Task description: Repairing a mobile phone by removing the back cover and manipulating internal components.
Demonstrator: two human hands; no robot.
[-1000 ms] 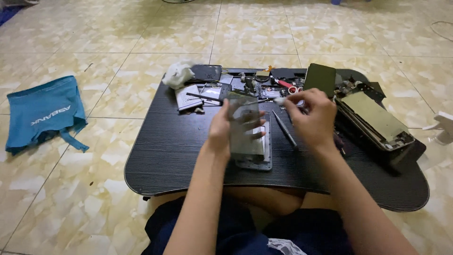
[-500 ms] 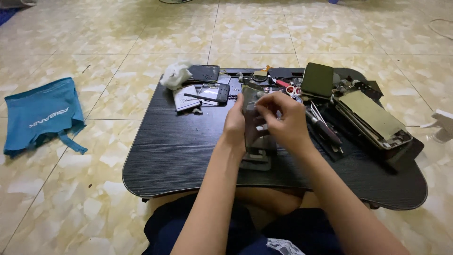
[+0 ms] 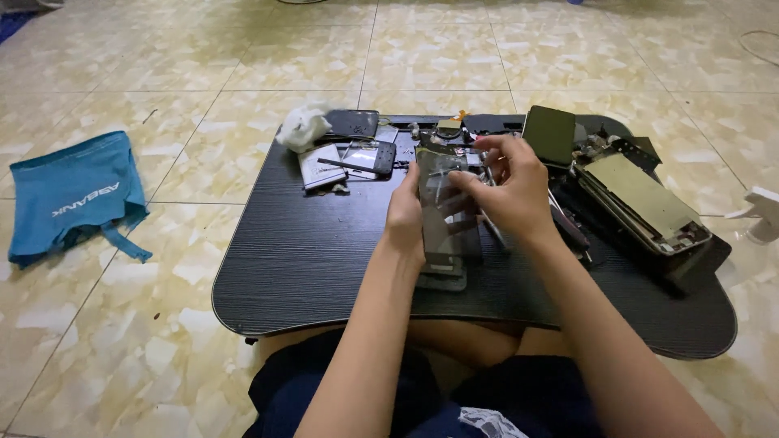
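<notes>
Glass-fronted phone panel: held upright over the middle of the black bench
Left hand: fingers closed on the panel's left edge
Right hand: fingers pinched at the panel's upper right edge
Behind: small phone parts, white cloth
Right: opened tablet
Floor: blue bag well apart
</notes>
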